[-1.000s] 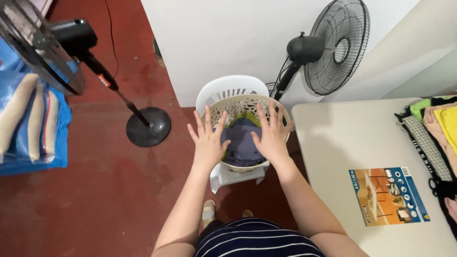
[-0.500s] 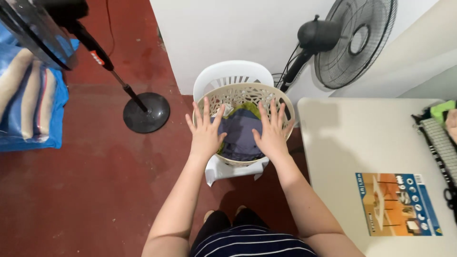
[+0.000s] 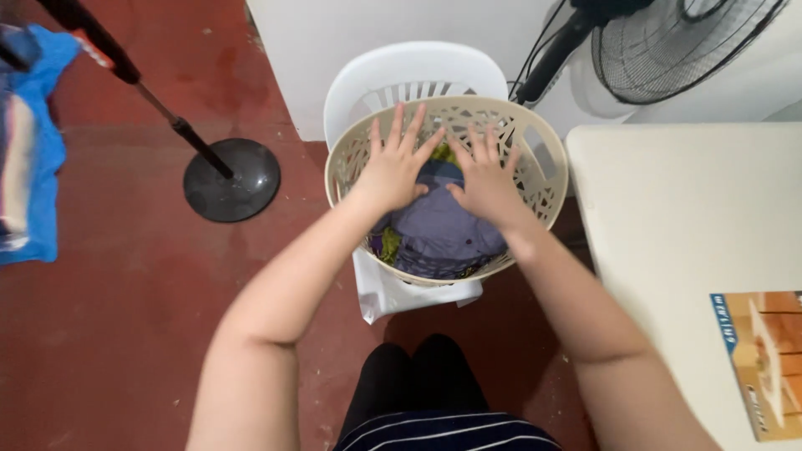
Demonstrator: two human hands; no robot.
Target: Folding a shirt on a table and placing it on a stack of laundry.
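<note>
Hands: both have moved in from the basket's rim since a second ago; then they lay spread on its front edge, now they are inside it on top of the clothes.
Left hand point(image 3: 393, 171): flat, fingers spread wide, palm down on the pile near the basket's left inner wall; it grips nothing that I can see.
Right hand point(image 3: 484, 179): also flat and spread, palm on the grey-blue garment point(image 3: 439, 230), just beside the left hand, thumbs nearly meeting.
Garment: it lies on top of the heap, partly under both palms; a green cloth point(image 3: 388, 244) shows at its left edge and again beyond the fingertips.
Basket point(image 3: 547, 167): beige, round, with cut-out walls, sitting on the seat of a white plastic chair point(image 3: 409, 71) against the wall; its place on the chair looks unchanged.
View: the head has leaned in and down, so basket and hands now fill more of the picture than half a second ago.
Meaning: in my judgement the hands have gone from steadying the rim to pressing on or feeling the top garment; no fold is pinched yet.
Around: a fan base point(image 3: 231, 179) on the red floor to the left, a second fan point(image 3: 685, 46) at upper right, a pale table point(image 3: 668, 217) with a printed sheet point(image 3: 760, 359) to the right.
</note>
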